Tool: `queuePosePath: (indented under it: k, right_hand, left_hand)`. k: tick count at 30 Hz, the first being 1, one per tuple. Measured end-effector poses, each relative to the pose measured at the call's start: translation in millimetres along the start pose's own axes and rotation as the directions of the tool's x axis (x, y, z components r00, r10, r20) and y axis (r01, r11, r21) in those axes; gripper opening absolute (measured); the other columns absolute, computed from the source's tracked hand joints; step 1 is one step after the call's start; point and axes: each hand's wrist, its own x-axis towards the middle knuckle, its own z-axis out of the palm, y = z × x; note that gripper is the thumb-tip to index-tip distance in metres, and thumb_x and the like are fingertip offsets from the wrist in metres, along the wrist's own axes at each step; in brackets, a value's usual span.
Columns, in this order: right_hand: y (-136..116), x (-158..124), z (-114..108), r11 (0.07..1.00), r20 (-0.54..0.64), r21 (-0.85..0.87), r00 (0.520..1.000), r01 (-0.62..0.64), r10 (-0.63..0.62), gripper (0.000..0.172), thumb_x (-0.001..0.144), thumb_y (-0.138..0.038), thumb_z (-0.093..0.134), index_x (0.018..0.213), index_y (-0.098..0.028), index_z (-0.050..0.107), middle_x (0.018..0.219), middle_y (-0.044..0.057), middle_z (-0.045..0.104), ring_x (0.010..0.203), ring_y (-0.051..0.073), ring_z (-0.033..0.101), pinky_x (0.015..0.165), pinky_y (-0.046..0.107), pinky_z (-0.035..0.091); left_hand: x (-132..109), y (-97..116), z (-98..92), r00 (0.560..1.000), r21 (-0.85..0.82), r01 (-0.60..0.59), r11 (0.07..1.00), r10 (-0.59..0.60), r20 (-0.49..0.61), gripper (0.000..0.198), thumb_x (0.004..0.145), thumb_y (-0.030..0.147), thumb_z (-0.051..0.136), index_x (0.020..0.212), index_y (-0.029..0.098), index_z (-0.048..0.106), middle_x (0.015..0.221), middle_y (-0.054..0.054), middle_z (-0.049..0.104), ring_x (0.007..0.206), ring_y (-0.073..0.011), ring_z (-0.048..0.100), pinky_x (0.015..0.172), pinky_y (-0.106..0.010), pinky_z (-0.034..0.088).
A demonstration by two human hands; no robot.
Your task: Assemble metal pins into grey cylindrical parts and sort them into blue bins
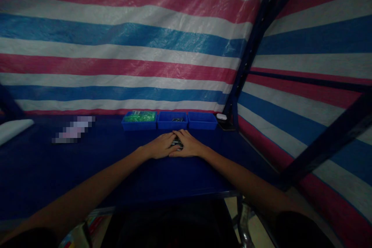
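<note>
Both my hands rest together on the dark blue table [87, 170], in front of three blue bins. My left hand [161, 146] lies palm down with its fingers curled toward the right hand. My right hand [188, 144] meets it. Their fingertips close on a small grey metal part [177, 144] held between them. What the part is I cannot make out in the dim light.
Three blue bins stand in a row at the back: the left bin [139, 121] holds green pieces, the middle bin [172, 120] a few dark parts, the right bin [202, 121] looks bare. A small white object [221, 116] lies beside them. Striped tarpaulin walls and a dark frame post [250, 50] enclose the table.
</note>
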Motion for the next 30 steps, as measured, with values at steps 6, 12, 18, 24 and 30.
queuePosePath:
  k: [6, 12, 18, 24, 30]
  right_hand:
    - [-10.1, 18.3, 9.5, 0.999, -0.026, 0.046, 1.000, 0.019, -0.018, 0.088, 0.061, -0.063, 0.061, 0.131, -0.015, 0.035, 0.108, 0.012, 0.047, 0.101, 0.025, 0.045, 0.089, 0.042, 0.038]
    - [-17.0, 8.9, 1.3, 0.994, -0.001, 0.096, 0.999, 0.046, -0.046, 0.064, 0.071, -0.057, 0.057, 0.119, -0.016, 0.047, 0.098, 0.008, 0.051, 0.093, 0.020, 0.048, 0.084, 0.035, 0.040]
    - [-20.8, 7.5, -2.2, 0.994, 0.005, 0.105, 1.000, 0.027, -0.028, 0.054, 0.071, -0.051, 0.060, 0.112, -0.018, 0.050, 0.093, 0.005, 0.053, 0.087, 0.018, 0.049, 0.078, 0.031, 0.040]
    - [-22.6, 7.9, -2.8, 0.996, -0.048, 0.085, 0.999, -0.010, 0.014, 0.041, 0.086, -0.044, 0.041, 0.117, -0.017, 0.048, 0.100, 0.007, 0.054, 0.095, 0.018, 0.050, 0.083, 0.031, 0.039]
    - [-26.7, 10.2, -0.2, 0.999, -0.287, -0.037, 0.958, -0.009, -0.002, 0.021, 0.084, -0.031, 0.049, 0.096, -0.017, 0.057, 0.089, 0.006, 0.058, 0.086, 0.018, 0.049, 0.078, 0.030, 0.038]
  left_hand:
    - [-13.8, -14.5, -12.7, 0.992, -0.209, 0.110, 0.972, -0.120, -0.034, 0.037, 0.092, 0.033, 0.022, 0.109, 0.018, 0.051, 0.114, -0.006, 0.058, 0.103, -0.0149, 0.053, 0.093, -0.028, 0.038]
    - [-13.5, -10.3, -13.1, 0.989, -0.192, 0.103, 0.976, -0.120, -0.081, 0.029, 0.083, 0.021, 0.038, 0.104, 0.020, 0.059, 0.103, -0.002, 0.065, 0.094, -0.0144, 0.059, 0.087, -0.024, 0.041]
    - [-11.7, -13.3, -7.4, 0.959, -0.105, 0.169, 0.980, -0.188, -0.212, 0.026, 0.077, 0.015, 0.041, 0.087, 0.018, 0.065, 0.087, -0.003, 0.067, 0.081, -0.0151, 0.062, 0.079, -0.025, 0.045]
    - [-16.4, -17.6, -15.6, 0.909, -0.178, 0.194, 0.965, -0.245, -0.337, 0.024, 0.080, 0.019, 0.042, 0.093, 0.019, 0.062, 0.089, -0.002, 0.067, 0.083, -0.0149, 0.062, 0.077, -0.025, 0.046]
    - [-17.0, -14.4, -23.6, 0.848, -0.378, 0.152, 0.913, -0.317, -0.426, 0.026, 0.084, 0.030, 0.041, 0.097, 0.016, 0.059, 0.082, -0.003, 0.067, 0.072, -0.0144, 0.064, 0.066, -0.023, 0.047]
